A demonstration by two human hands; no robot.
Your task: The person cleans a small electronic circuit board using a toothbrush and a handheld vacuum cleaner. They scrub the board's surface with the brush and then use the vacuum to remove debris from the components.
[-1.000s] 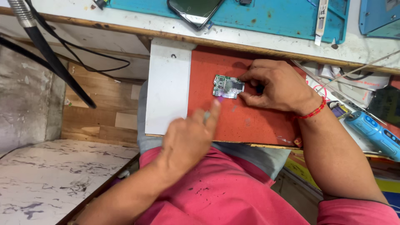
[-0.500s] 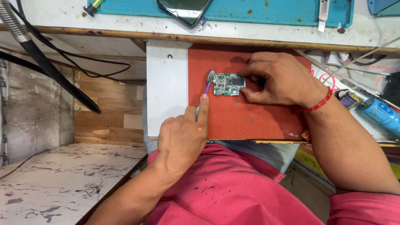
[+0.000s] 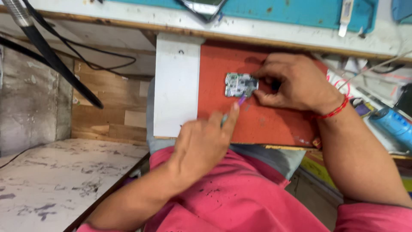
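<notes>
A small green and silver circuit board (image 3: 238, 84) lies on a red-orange work board (image 3: 266, 124) in front of me. My right hand (image 3: 296, 83), with a red thread at the wrist, pinches the board's right edge and holds it flat. My left hand (image 3: 201, 141) grips a thin tool (image 3: 240, 102) with a purple tip. The tip sits just below the circuit board's lower right part, close to my right thumb. My pink shirt fills the bottom of the view.
A white panel (image 3: 177, 86) lies beside the red board on its left. Above, a bench edge carries a teal mat (image 3: 292, 10), a phone (image 3: 201, 6) and a white tool (image 3: 345, 17). Black cables (image 3: 51, 56) hang at left. A blue device (image 3: 392, 122) lies at right.
My left hand has shifted right, bringing the tool tip from the circuit board's left edge to just under its lower right part. My right hand keeps its hold on the board.
</notes>
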